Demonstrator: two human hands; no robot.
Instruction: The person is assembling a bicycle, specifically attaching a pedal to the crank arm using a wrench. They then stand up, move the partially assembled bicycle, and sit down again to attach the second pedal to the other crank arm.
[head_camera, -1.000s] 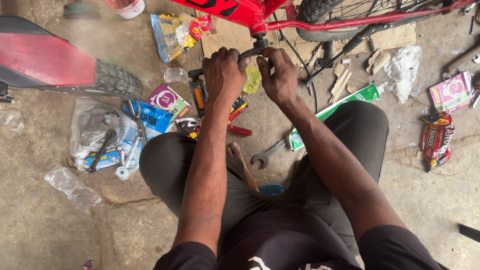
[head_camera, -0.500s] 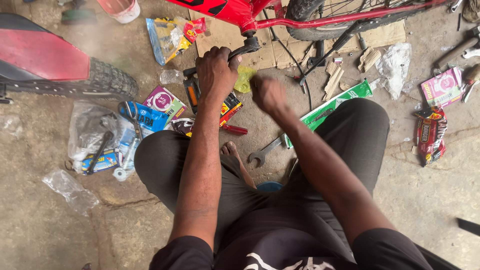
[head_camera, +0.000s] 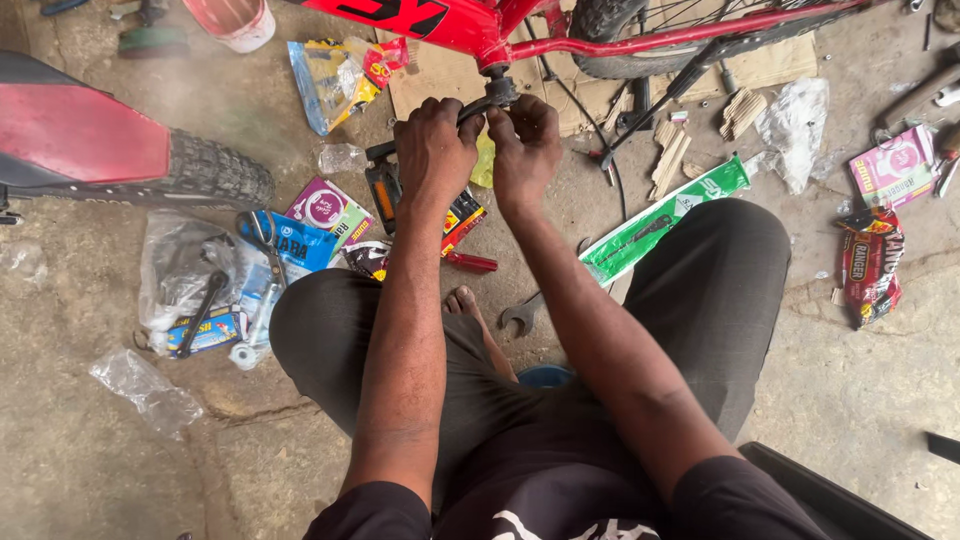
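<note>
Under bike frame: crank arm, black metal, stiff, greasy-looking.
Left hand: closed round crank arm.
Right hand: fingers pinched at crank hub.
Hold: crank shaft, firm.

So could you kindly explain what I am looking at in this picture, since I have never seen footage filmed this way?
The camera sits on a person's head and looks down, so you see their own arms and lap as they sit low over a concrete floor. There is no machine here, only two bare hands. The left hand and right hand are both closed around the dark crank arm at the bottom of a red bicycle frame; what the fingers do there is hidden. A black pedal is just beside the left hand. On the floor lie a spanner, a red-handled tool, a long green packet, clear plastic bags and coloured wrappers. A knobbly tyre is at the left.
</note>
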